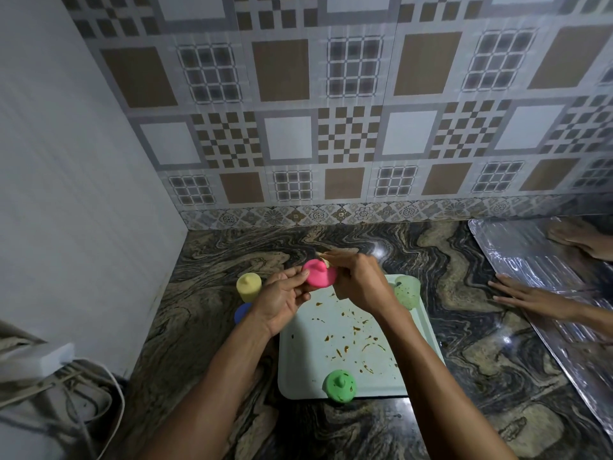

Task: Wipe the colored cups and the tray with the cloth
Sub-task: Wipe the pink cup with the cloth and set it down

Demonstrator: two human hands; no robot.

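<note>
Forearms come in from the bottom edge, both reaching fwd over a dark swirl-veined stone counter (205, 293) set in a corner: plain pale wall (83, 161) on L, brown/grey check-pattern tiled wall (331, 127) at back, shiny metal sheet (530, 257) on counter at R. White box w/ cables (36, 360) lower L. Pale green tray (298, 370) lies flat on counter, spotted w/ brown smears. Green cup (339, 385) at tray's near edge, knob end up; translucent pale cup (407, 291) at far R corner. Yellow cup (248, 287) and blue cup (242, 312) stand off tray to its L, blue partly hidden by L wrist. Pink cup (320, 273) is held above tray's far L corner: left hand (282, 302) fingers curl round its L side, right hand (358, 283) fingers bunched, pinching beige cloth (327, 258) against cup's R side; cloth mostly hidden.
</note>
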